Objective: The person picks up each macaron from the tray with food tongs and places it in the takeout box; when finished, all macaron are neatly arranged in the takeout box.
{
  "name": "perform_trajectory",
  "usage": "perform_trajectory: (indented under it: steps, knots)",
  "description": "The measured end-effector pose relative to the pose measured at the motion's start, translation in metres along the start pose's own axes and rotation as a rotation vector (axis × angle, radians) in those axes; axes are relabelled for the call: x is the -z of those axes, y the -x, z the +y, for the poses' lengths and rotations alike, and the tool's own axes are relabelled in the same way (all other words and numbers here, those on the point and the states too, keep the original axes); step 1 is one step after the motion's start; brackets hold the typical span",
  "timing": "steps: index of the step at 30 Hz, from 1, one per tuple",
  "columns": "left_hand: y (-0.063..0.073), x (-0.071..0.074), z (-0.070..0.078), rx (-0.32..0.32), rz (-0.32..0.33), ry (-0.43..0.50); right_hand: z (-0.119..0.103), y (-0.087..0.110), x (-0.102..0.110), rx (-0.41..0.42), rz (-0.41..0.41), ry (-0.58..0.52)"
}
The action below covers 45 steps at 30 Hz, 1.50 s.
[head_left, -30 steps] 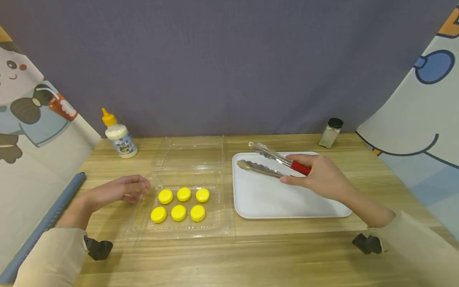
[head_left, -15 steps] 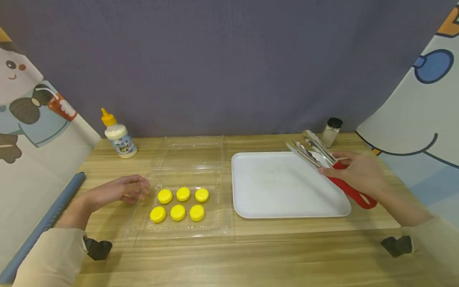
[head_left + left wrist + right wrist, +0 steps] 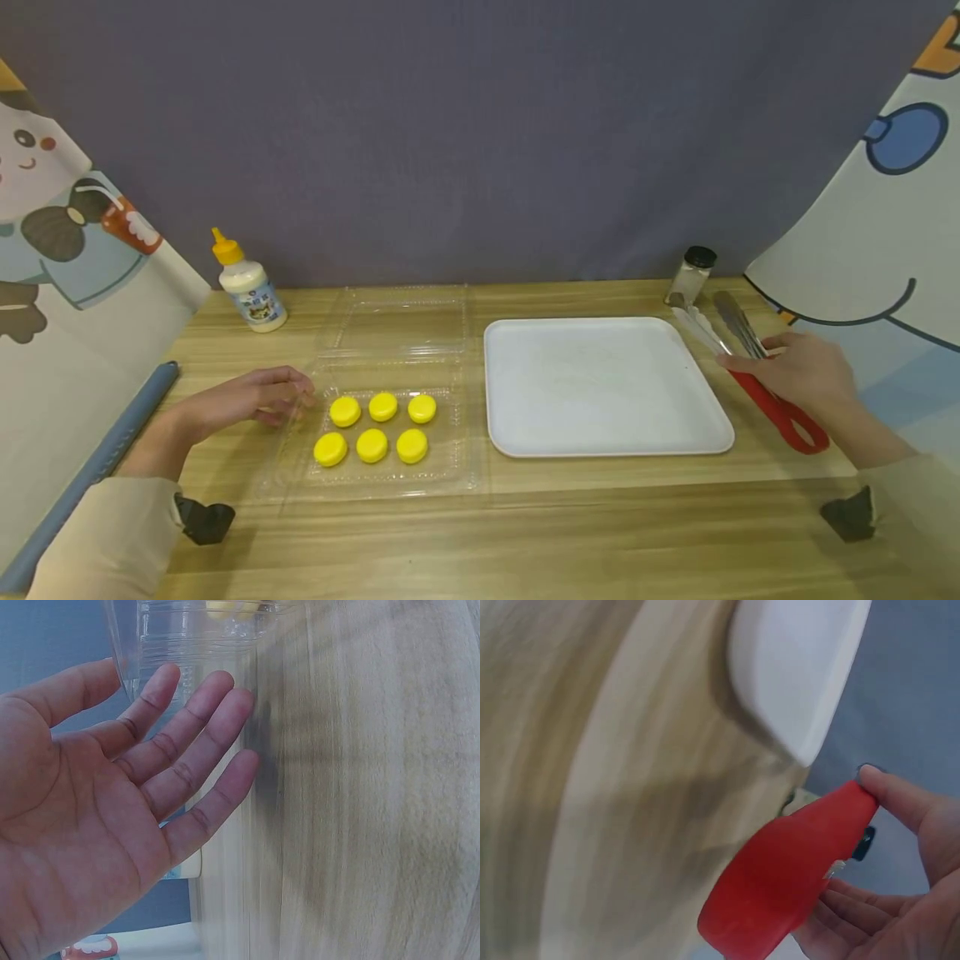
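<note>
My right hand [image 3: 806, 375] holds metal tongs [image 3: 776, 400] with red handles to the right of the white tray [image 3: 600, 387]. The tongs' two silver arms stand apart and point away from me. In the right wrist view the thumb lies against the red handle [image 3: 787, 870]. On the left, my left hand [image 3: 243, 400] is beside the near left corner of a clear plastic clamshell box [image 3: 450, 375], fingers loosely extended with nothing gripped. Its fingertips are at the box wall [image 3: 191, 630]; contact is hard to tell. Several yellow round domed pieces [image 3: 372, 446] sit in two rows inside the box.
A white squeeze bottle [image 3: 255, 292] with a yellow nozzle stands at the back left. At the back right, a small jar [image 3: 690, 275] with a black lid stands near the tongs' tips. A blue-grey roll [image 3: 112, 450] lies along the table's left edge.
My right hand has carried the tongs from above the tray to the right, past its edge, and lower. The left hand and the yellow pieces have stayed where they were.
</note>
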State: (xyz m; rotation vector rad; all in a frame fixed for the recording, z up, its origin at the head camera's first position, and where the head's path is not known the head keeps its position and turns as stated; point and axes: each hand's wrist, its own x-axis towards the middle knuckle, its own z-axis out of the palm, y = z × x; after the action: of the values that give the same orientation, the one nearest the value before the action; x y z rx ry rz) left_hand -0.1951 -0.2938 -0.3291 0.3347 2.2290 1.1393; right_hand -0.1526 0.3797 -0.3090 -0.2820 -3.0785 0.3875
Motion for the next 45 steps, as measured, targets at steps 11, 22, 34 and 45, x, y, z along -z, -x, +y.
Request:
perform_trajectory:
  steps: [11,22,34,45]
  knots:
    - [0.0,-0.001,-0.001,-0.012,-0.004,0.002,0.024,0.001,-0.014,-0.091,-0.043,-0.023]
    - [0.0,0.0,-0.002,-0.015,-0.006,0.008,0.033,0.001,-0.026,-0.103,-0.103,-0.021]
    - [0.0,0.0,-0.003,-0.025,-0.005,0.009,0.037,-0.005,-0.03,-0.076,-0.09,0.015]
    - [-0.001,0.001,-0.002,-0.006,-0.007,0.013,0.028,-0.012,-0.01,-0.008,-0.184,0.027]
